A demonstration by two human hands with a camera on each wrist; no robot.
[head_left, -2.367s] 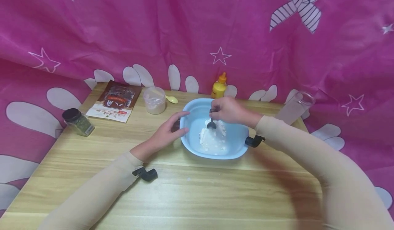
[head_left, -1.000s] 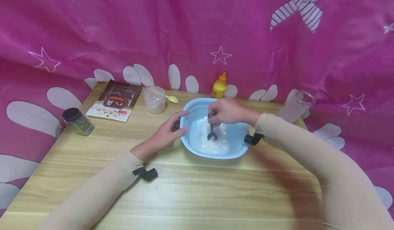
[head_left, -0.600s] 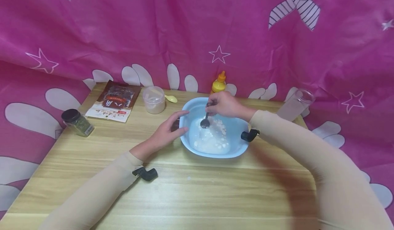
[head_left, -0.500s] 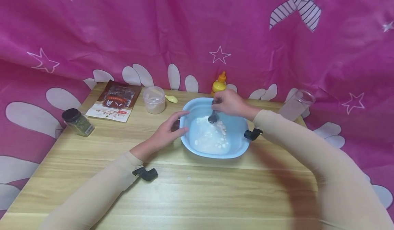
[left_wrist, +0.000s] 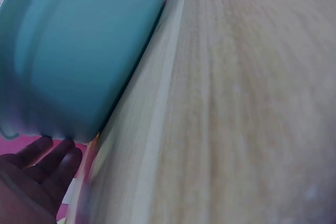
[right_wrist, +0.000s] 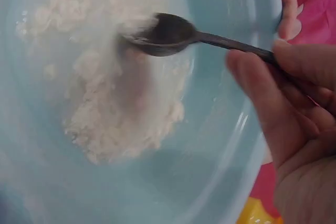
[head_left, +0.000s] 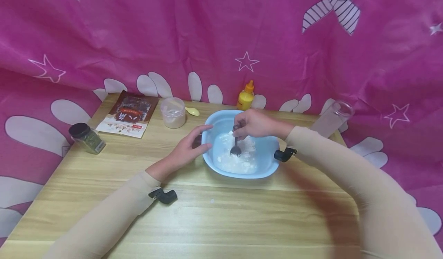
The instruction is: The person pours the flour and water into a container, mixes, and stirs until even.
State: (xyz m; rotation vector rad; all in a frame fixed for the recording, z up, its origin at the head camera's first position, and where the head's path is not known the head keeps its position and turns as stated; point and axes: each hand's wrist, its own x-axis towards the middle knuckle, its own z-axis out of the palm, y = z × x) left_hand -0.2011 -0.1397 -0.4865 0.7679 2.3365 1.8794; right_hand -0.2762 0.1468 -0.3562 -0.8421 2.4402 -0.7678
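My right hand (head_left: 254,124) pinches the dark spoon (head_left: 236,145), its bowl down in the white flour (head_left: 238,157) mid-frame; my left hand (head_left: 188,147), fingers spread, presses the blue bowl's (head_left: 242,173) left wall.

Around the one blue bowl (head_left: 214,122) I count two spoons, one dark (head_left: 236,148), one yellow (head_left: 192,111), one jar (head_left: 86,137), one bottle (head_left: 246,96).

This looks like a makeshift home cooking corner: a light wooden table (head_left: 214,213) stands against a pink patterned cloth (head_left: 207,32) hung as a backdrop, with a seasoning jar (head_left: 86,137), a food packet (head_left: 127,113) and a yellow squeeze bottle (head_left: 246,96) along its far side.
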